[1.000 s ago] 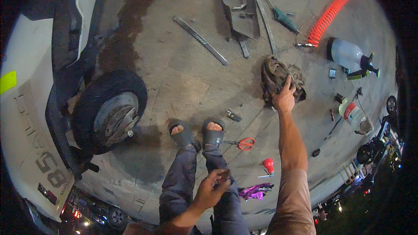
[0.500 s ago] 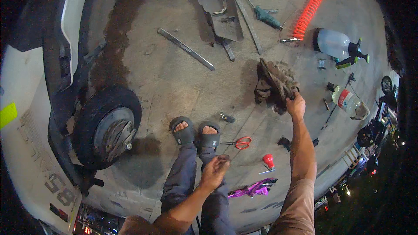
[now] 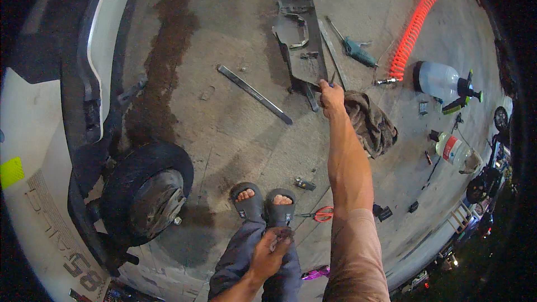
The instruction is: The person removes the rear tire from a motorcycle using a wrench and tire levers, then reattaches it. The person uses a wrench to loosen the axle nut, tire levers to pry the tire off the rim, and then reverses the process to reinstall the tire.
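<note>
My right hand (image 3: 331, 98) reaches out to the lower end of a long black plastic cover (image 3: 306, 67). Its fingers are closed, and a thin, dark, pointed piece sticks up beyond them; what it belongs to is hidden. Beside that wrist a crumpled brown cloth (image 3: 372, 126) lies on the ground. Low over my legs, my left hand (image 3: 265, 260) is closed around a small dark object (image 3: 281, 238), its kind unclear. A flat metal bar (image 3: 311, 98) pokes out under the cover near my right hand.
Another metal bar (image 3: 254, 94) lies left of the cover. A green-handled air blow gun (image 3: 359, 52), a red coiled hose (image 3: 417, 22), a spray bottle (image 3: 442, 81) and a plastic jug (image 3: 454, 151) stretch along the right. Red-handled scissors (image 3: 323, 214) lie near my sandals. A scooter wheel (image 3: 148, 193) stands left.
My right hand has let go of the brown cloth, which now lies on the ground, and has moved up and left to the cover's end. My left hand still holds the small dark object.
</note>
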`<state>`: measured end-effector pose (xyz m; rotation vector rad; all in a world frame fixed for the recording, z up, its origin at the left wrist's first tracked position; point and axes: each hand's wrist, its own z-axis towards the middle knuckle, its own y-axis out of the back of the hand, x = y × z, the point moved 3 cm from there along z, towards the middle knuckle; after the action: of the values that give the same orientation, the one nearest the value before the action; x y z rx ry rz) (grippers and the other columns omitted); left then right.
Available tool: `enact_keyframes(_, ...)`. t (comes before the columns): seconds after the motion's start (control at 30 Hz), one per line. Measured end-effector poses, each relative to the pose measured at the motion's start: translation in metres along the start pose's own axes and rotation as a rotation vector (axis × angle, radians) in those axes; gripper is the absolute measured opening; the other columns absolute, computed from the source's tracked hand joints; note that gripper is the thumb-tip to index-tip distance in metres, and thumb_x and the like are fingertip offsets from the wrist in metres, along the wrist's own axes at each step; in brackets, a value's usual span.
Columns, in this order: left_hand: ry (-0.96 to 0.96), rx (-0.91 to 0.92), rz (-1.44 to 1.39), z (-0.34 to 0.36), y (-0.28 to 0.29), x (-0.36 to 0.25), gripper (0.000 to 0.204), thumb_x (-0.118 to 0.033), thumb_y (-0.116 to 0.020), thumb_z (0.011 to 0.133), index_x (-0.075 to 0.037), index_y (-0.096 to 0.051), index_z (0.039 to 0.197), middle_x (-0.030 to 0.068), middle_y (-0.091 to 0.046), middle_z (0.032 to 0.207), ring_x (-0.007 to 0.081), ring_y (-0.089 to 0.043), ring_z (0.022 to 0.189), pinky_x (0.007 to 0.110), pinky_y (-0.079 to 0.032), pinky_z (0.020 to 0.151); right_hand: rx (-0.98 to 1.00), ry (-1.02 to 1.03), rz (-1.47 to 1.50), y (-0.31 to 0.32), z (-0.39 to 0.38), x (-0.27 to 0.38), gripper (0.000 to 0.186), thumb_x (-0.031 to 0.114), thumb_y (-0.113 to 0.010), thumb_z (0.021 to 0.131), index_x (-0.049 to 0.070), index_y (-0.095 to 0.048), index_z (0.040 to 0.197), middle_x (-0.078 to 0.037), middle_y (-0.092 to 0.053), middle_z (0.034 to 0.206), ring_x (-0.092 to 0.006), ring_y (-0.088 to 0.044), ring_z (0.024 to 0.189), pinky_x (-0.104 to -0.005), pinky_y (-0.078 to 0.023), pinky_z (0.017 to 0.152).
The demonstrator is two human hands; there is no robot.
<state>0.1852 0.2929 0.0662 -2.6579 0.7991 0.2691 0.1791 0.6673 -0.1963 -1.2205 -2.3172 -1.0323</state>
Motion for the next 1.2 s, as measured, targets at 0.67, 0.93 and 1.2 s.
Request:
enact_keyframes(0.67,0.024,0.074,-0.082,-0.007,-0.021,-0.019,0.029,-0.004,-0.056,0.092,0.0,-0.054,0.12,0.0062,-0.061,0.109,0.0138,-0.057,0.103,0.029,-0.043,0.093,-0.025,0.072,0.296,-0.062,0.04,0.085,0.045,0.039,-0.066,0.089,0.004,-0.054,0.114,-0.005,-0.051,0.069,-0.0169,-0.045,0.052,-0.0355,-0.038,0.044)
enact_keyframes(0.93,-0.012,-0.03,-0.103,0.002,-0.036,-0.009,0.022,-0.005,-0.056,0.092,-0.002,-0.056,0.113,0.0072,-0.063,0.109,0.0151,-0.058,0.102,0.03,-0.043,0.093,-0.263,0.257,-0.92,0.13,-0.049,-0.026,0.083,0.042,-0.074,0.073,0.023,-0.037,0.145,-0.021,-0.039,0.143,-0.0422,-0.056,0.113,-0.0474,-0.049,0.094)
enact_keyframes(1.2,-0.057,0.033,-0.013,0.001,-0.042,0.018,0.022,-0.011,-0.056,0.093,-0.002,-0.056,0.113,0.0073,-0.063,0.107,0.0154,-0.059,0.097,0.031,-0.046,0.088,-0.318,0.034,-0.946,0.205,-0.06,-0.113,0.052,0.027,-0.07,0.076,0.015,-0.054,0.125,-0.022,-0.06,0.115,-0.039,-0.061,0.104,-0.0476,-0.049,0.088)
